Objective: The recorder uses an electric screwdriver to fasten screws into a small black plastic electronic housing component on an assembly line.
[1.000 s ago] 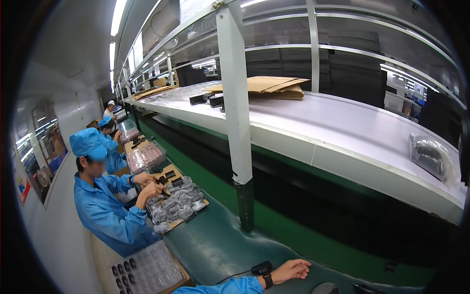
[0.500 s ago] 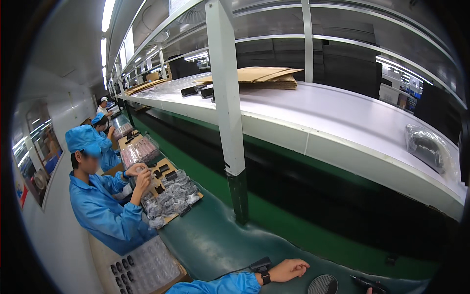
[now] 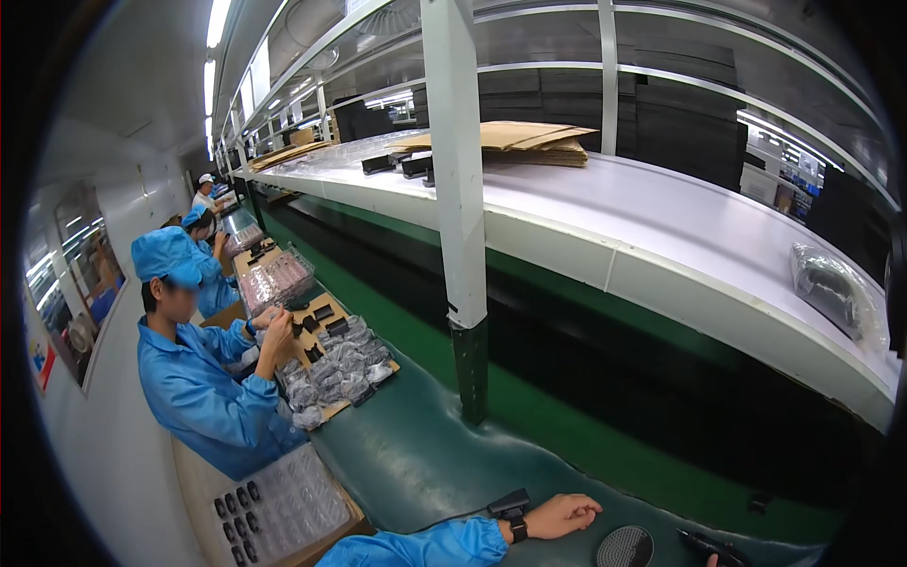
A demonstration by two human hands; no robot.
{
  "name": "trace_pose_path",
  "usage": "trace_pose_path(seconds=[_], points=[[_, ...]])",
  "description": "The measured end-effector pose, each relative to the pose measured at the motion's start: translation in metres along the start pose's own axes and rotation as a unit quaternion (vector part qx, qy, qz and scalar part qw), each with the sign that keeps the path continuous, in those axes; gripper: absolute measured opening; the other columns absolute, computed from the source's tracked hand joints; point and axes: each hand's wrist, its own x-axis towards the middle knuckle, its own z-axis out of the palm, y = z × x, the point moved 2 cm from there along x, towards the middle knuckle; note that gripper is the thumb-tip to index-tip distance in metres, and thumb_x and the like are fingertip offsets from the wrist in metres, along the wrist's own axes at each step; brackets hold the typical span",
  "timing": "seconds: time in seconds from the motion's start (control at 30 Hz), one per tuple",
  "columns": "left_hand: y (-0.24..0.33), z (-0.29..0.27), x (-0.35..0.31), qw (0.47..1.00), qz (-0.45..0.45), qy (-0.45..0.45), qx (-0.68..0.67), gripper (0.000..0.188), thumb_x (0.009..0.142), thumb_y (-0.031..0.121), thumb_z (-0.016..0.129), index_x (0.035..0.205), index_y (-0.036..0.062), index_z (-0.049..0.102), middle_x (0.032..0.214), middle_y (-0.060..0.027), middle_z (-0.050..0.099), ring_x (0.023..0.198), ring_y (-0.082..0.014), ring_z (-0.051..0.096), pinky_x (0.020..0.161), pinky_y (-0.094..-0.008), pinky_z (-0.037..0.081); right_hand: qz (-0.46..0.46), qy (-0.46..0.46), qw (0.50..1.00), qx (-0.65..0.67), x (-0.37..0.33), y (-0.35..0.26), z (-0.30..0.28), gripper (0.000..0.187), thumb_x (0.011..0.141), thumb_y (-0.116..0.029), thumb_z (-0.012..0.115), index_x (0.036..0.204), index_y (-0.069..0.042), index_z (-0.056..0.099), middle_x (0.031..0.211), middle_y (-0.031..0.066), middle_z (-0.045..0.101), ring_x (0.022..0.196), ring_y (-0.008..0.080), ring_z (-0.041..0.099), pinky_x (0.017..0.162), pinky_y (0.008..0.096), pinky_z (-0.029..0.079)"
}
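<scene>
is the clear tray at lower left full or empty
Partly filled: black pieces sit along the left of the clear tray; the rest looks empty.

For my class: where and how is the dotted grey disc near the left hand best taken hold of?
Grip the dotted grey disc by opposite edges of its rim, probably with the left hand coming from the left and above. Its broad face is turned up, and its left edge faces that hand with nothing between. Its thickness is unclear.
</scene>
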Motion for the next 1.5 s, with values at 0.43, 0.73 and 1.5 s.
trace_pose_path(seconds=[0.43,0.73,1.5], points=[[0.008,-0.001,-0.002,1.0,0.008,0.006,0.015,0.035,0.107,0.024,0.062,0.132,-0.0016,0.064,0.116,-0.013,0.072,0.098,-0.0167,0.073,0.089,-0.0312,0.059,0.035,-0.012,0.999,0.006,-0.004,-0.032,-0.008,0.056,0.104,-0.042,0.064,0.078,0.007,0.068,0.063,0.0225,0.059,0.055,0.0286,0.047,0.06,0.0455,0.041],[0.003,0.002,-0.001,0.999,0.03,0.014,0.034,0.033,0.106,0.022,0.062,0.13,-0.0013,0.066,0.121,-0.0145,0.07,0.101,-0.0206,0.073,0.09,-0.0325,0.06,0.052,0.007,0.998,0.019,-0.002,-0.011,-0.008,0.05,0.102,-0.038,0.069,0.079,0.006,0.072,0.059,0.0155,0.059,0.055,0.0178,0.047,0.058,0.0408,0.042],[0.0,0.015,0.0,0.99,0.113,0.018,0.079,0.023,0.102,0.012,0.06,0.118,-0.0015,0.066,0.106,-0.0123,0.067,0.089,-0.0242,0.072,0.079,-0.0347,0.059,0.036,0.096,0.992,-0.072,-0.038,-0.051,0.01,0.052,0.106,-0.044,0.058,0.129,0.0,0.071,0.129,0.0233,0.07,0.119,0.0379,0.065,0.103,0.0435,0.05]])
